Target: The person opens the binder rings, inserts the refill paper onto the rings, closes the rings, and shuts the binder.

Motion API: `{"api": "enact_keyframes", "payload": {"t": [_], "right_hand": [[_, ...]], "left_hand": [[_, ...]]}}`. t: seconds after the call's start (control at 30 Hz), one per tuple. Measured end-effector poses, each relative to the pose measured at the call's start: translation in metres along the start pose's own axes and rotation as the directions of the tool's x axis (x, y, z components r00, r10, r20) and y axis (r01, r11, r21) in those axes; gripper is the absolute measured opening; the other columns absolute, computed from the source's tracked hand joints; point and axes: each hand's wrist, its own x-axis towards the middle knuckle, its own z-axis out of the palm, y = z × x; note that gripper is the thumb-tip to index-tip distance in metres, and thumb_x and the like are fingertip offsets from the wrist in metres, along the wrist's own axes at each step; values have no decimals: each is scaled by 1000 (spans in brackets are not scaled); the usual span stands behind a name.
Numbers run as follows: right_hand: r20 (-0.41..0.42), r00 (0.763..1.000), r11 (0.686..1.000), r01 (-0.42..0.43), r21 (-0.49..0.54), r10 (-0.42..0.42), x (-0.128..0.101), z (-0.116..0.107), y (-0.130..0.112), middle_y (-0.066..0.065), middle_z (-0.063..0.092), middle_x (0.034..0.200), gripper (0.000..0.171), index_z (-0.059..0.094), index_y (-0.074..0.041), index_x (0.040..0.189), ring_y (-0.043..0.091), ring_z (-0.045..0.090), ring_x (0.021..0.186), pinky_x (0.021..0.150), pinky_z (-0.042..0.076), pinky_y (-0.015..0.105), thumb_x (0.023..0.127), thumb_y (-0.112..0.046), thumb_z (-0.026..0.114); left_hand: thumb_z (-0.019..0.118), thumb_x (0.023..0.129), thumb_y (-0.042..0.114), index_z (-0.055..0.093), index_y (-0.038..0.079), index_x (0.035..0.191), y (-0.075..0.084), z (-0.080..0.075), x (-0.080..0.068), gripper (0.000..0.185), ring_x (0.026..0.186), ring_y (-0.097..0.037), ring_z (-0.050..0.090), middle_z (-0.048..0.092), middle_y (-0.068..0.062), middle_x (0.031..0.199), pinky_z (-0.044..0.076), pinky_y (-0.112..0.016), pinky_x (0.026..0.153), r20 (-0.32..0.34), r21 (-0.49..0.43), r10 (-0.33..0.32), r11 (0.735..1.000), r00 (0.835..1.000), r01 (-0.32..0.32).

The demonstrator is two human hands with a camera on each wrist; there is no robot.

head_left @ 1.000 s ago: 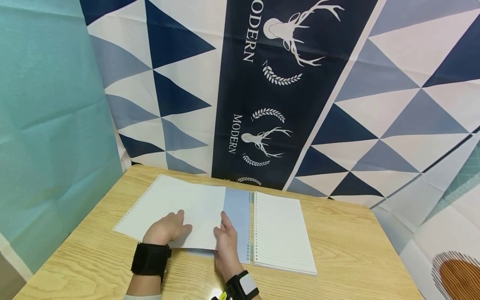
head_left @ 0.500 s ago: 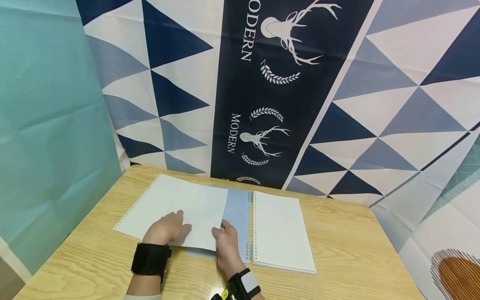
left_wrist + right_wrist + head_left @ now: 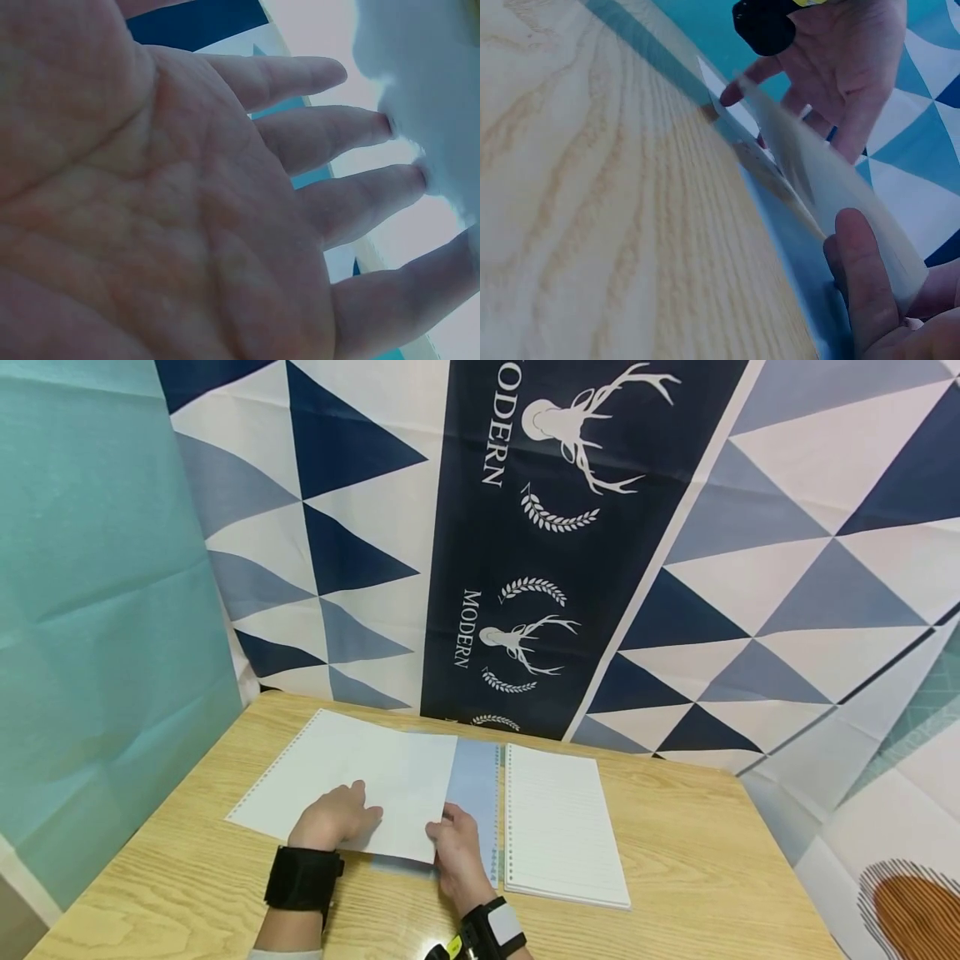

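A white loose-leaf sheet (image 3: pixel 382 756), punched with holes along its left edge, lies slanted on the left half of the table. My left hand (image 3: pixel 335 817) rests on its lower middle, fingers spread and fairly straight, as the left hand (image 3: pixel 225 202) also shows in the left wrist view. At the sheet's lower right edge, my right hand (image 3: pixel 457 852) pinches it between thumb and fingers. In the right wrist view that edge of the sheet (image 3: pixel 870 214) is bent up off the table. Partly hidden below it is a light blue sheet (image 3: pixel 476 768) with holes along its right side.
A stack of lined, hole-punched paper (image 3: pixel 562 827) lies just right of the blue sheet. All of it is on a wooden table (image 3: pixel 690 860), with patterned cloth (image 3: pixel 360 543) hanging behind and a teal cloth (image 3: pixel 112 610) at the left.
My right hand's index finger, earlier stretched along the sheet's edge, has drawn back and curled under it. The sheet's right edge has shifted slightly right. The left hand stays in place.
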Motion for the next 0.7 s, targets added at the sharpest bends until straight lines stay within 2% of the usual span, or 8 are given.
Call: {"api": "enact_keyframes", "payload": {"t": [0.07, 0.17, 0.27, 0.43, 0.53, 0.7], "right_hand": [[0, 1000, 1000, -7, -25, 7, 0, -2, -1, 19, 74, 103, 48, 52, 12, 137, 7, 52, 50, 50, 45, 23, 90, 6, 49], [11, 1000, 999, -2, -46, 2, 0, -5, -2, 17, 74, 99, 41, 57, 11, 131, 7, 43, 46, 46, 36, 22, 91, 5, 51], [23, 1000, 999, 8, -45, -7, 2, -10, -5, 16, 74, 100, 40, 56, 11, 132, 6, 48, 50, 46, 36, 21, 93, 4, 51], [43, 999, 1000, 19, 5, -19, 4, -20, -13, 20, 73, 112, 49, 48, 9, 140, 8, 66, 71, 52, 46, 20, 91, 9, 49], [50, 999, 1000, 19, 11, -20, 6, -25, -16, 22, 71, 120, 55, 44, 6, 143, 10, 66, 76, 52, 44, 20, 88, 11, 48], [50, 998, 999, 22, 26, -24, 7, -31, -19, 25, 66, 128, 68, 36, 1, 152, 13, 67, 89, 69, 53, 24, 86, 13, 47]], "left_hand": [[55, 102, 25, 37, -17, 148, 0, 1, 0, 64, 141, -54, 41, 42, -39, 150, 39, -60, 114, -2, 9, 3, 1000, 1000, -3], [56, 102, 26, 38, -16, 148, 0, 1, 1, 65, 138, -54, 44, 44, -39, 148, 40, -61, 112, -8, 8, -1, 1000, 1000, 1], [55, 102, 27, 37, -16, 148, -2, 1, 2, 66, 138, -55, 44, 43, -39, 149, 41, -62, 111, -3, -2, 2, 1000, 1000, -2], [50, 102, 28, 31, -16, 151, -4, -1, 2, 69, 143, -55, 37, 36, -39, 154, 37, -62, 114, 18, -38, 18, 999, 1000, -17], [50, 102, 29, 26, -15, 153, -6, -1, 3, 71, 144, -54, 36, 35, -38, 155, 38, -62, 114, 10, -69, 18, 997, 1000, -17], [51, 102, 29, 21, -15, 155, -6, -1, 2, 75, 146, -51, 36, 33, -37, 157, 38, -61, 115, -5, -105, 18, 994, 1000, -19]]}}
